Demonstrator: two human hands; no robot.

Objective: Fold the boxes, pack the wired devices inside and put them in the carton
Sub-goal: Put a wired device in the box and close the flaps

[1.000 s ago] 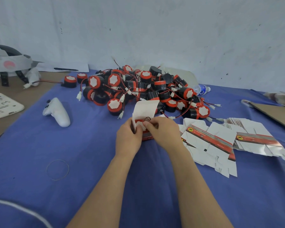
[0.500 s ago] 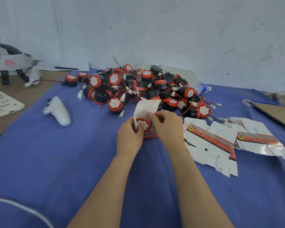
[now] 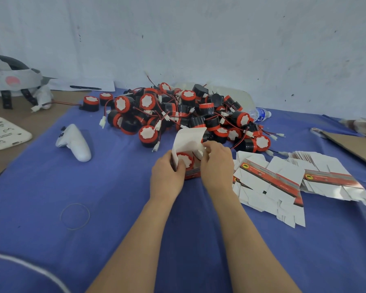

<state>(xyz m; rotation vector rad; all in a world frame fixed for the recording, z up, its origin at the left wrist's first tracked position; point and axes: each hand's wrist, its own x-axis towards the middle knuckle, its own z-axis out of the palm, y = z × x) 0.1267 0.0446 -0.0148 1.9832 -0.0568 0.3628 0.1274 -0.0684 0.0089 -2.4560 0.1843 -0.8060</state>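
Fingers (image 3: 212,148) grip box (image 3: 188,138) edges; device (image 3: 184,160) half hidden inside.

Small packing workshop, makeshift. Blue cloth (image 3: 51,187) over a table against a scuffed white wall (image 3: 220,39), heaped wired devices (image 3: 178,115), stacks of flat boxes (image 3: 283,180).

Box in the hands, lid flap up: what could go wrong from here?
1. The device sits at the open mouth of the box and its wire is hidden; it may get trapped under the side flap that the right hand pinches.
2. The left hand grips one side only, so the box might tip and spill the device.
3. Loose wires of the pile lie close behind the raised lid and could snag.
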